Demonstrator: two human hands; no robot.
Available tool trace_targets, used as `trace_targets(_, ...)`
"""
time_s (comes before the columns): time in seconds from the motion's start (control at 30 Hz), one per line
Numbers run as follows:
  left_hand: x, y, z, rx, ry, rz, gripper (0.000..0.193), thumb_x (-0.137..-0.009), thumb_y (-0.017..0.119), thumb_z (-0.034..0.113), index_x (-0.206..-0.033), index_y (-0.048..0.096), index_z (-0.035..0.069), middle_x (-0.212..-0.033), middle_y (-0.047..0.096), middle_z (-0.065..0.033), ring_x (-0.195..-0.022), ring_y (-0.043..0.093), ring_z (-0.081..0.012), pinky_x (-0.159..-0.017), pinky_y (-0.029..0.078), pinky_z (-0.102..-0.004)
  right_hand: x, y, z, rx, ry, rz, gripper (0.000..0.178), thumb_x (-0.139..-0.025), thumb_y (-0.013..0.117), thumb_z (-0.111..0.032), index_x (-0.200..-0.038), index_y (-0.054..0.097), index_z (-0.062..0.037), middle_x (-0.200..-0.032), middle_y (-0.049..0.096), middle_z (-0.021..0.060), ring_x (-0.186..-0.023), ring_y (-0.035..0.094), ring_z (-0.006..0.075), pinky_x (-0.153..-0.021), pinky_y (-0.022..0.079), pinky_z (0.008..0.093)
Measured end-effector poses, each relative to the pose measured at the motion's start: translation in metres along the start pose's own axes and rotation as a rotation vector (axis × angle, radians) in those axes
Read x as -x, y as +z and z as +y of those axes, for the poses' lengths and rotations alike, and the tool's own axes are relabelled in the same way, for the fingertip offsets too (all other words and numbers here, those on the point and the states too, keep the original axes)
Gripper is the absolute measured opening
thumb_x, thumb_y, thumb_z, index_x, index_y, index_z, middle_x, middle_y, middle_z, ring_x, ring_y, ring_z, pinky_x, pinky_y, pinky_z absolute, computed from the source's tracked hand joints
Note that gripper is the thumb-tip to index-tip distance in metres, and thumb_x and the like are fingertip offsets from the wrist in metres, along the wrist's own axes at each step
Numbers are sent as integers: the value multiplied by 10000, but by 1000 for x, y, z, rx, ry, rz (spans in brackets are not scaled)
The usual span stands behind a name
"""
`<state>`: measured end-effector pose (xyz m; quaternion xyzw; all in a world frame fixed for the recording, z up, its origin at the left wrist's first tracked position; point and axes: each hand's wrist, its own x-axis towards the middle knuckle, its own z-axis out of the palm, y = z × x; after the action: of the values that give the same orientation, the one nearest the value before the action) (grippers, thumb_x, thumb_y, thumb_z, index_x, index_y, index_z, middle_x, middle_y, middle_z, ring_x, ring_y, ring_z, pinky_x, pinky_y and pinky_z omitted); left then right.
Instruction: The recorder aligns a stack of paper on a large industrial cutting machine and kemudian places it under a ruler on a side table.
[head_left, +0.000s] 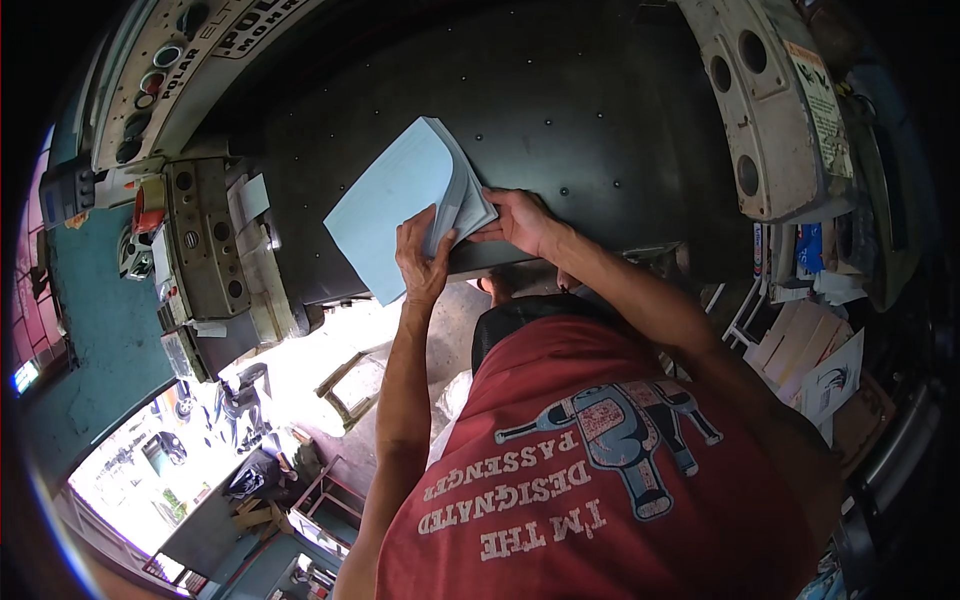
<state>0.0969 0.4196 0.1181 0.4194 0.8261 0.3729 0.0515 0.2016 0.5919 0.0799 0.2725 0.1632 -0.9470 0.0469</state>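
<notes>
By the front edge of the tabletop, the left hand is gripping the stack at its near side; the right hand is holding its right corner between thumb and fingers. The light paper is probably bending softly, sliding sheet on sheet, edges giving the surest hold. Beyond, studs are dotting the tabletop.

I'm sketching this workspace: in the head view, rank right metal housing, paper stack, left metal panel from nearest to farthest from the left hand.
1. Paper stack: touching left hand.
2. Left metal panel: picture's left.
3. Right metal housing: upper right.
</notes>
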Motion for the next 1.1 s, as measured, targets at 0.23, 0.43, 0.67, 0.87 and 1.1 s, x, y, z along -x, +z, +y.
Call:
trace_targets(0.23,1,0,-5,4,-6,23,376,-836,732,155,-1135,636,-51,-1019,639,-180,-938,584,-347,-825,471,-432,1,-4,-1,-14,-3,-70,445,-992,524,-310,-1292,525,20,-1228,635,190,-1109,637,355,-1002,487,479)
trace_targets(0.43,2,0,-5,79,-104,14,281,-875,699,159,-1035,634,-63,-916,619,-189,-852,569,-338,-755,459,-426,-1,-9,-2,-18,6,-121,452,-990,528,-313,-1291,531,25,-1222,638,187,-1124,630,352,-1021,474,468)
trace_targets(0.67,7,0,-12,180,-185,46,251,-909,672,170,-927,601,-71,-823,568,-169,-760,553,-297,-679,447,-388,0,-8,0,-15,-8,-140,449,-999,513,-321,-1285,535,25,-1215,640,185,-1105,642,341,-1004,489,470)
trace_targets(0.87,2,-6,-5,310,-379,25,262,-928,664,201,-898,601,-51,-730,567,-75,-701,472,-143,-646,411,-307,-1,-11,4,31,-94,-102,379,-1030,454,-258,-1287,529,11,-1214,639,170,-1079,655,324,-947,541,470)
trace_targets(1.1,-1,-10,-5,269,-403,31,293,-944,646,241,-886,612,-44,-716,558,-29,-684,442,-114,-606,391,-295,1,-8,12,88,-212,-57,306,-1043,422,-208,-1242,539,-7,-1168,648,143,-1013,683,299,-869,588,454)
